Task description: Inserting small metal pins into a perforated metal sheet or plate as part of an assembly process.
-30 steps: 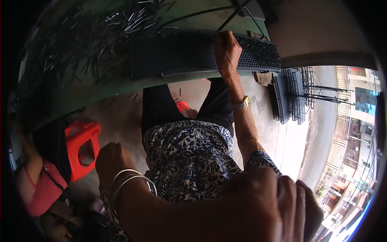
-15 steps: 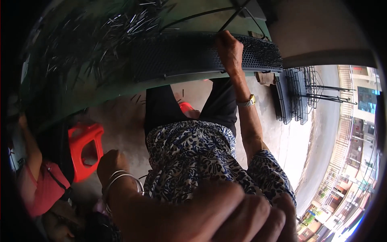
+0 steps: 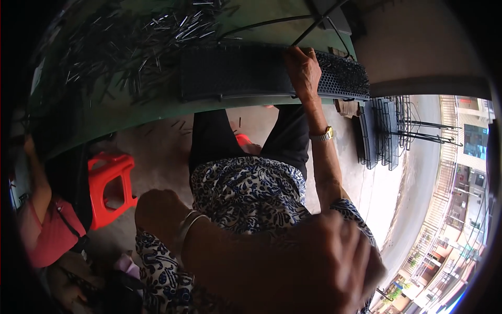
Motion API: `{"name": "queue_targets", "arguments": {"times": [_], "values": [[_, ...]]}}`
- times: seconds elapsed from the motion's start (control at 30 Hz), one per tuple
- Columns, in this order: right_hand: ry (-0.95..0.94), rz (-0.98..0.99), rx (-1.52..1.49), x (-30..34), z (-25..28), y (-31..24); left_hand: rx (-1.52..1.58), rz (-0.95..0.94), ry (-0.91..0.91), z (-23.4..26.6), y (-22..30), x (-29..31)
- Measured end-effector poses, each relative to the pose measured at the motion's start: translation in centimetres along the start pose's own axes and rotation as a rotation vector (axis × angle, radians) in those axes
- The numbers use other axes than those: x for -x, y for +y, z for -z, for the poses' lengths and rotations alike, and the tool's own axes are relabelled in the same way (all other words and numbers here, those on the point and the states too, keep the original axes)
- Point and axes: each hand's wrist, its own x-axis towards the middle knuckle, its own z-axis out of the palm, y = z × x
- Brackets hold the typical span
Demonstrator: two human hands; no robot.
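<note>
Upper centre, the black honeycomb-holed panel (image 3: 240, 74) bears dark bristle-like pieces (image 3: 351, 74) at its right; the right hand (image 3: 304, 70) curls over it, grip unclear. Lower right, the blurred left hand (image 3: 342, 261) has bent fingers, hold unclear.

green tabletop (image 3: 261, 10), black honeycomb-patterned panel (image 3: 246, 70), white shirt (image 3: 246, 183) with dark-blue leafy pattern, black trousers (image 3: 212, 136), red stool (image 3: 98, 201)

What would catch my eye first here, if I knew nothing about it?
Probably the left hand, large and blurred close to the camera, low and right of centre, and the bright red stool at the left. Near the top, the right hand is at a long black perforated panel on the green table, with thin dark pieces strewn at the upper left.
</note>
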Motion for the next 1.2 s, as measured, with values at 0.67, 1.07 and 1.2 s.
{"name": "queue_targets", "arguments": {"times": [0.67, 1.07, 1.2], "values": [[-0.328, 0.22, -0.419, -7.3, 1.0, -12.4, 1.163, 1.495, 1.394, 2.2, -14.3, 26.6], [-0.457, 0.494, 0.245, -11.2, -10.7, -14.4, -0.722, 0.977, -0.055, 5.9, -27.6, 24.9], [-0.326, 0.311, 0.035, -10.2, -10.9, -12.4, -0.703, 0.97, -0.395, 7.0, -32.8, 23.5]]}}
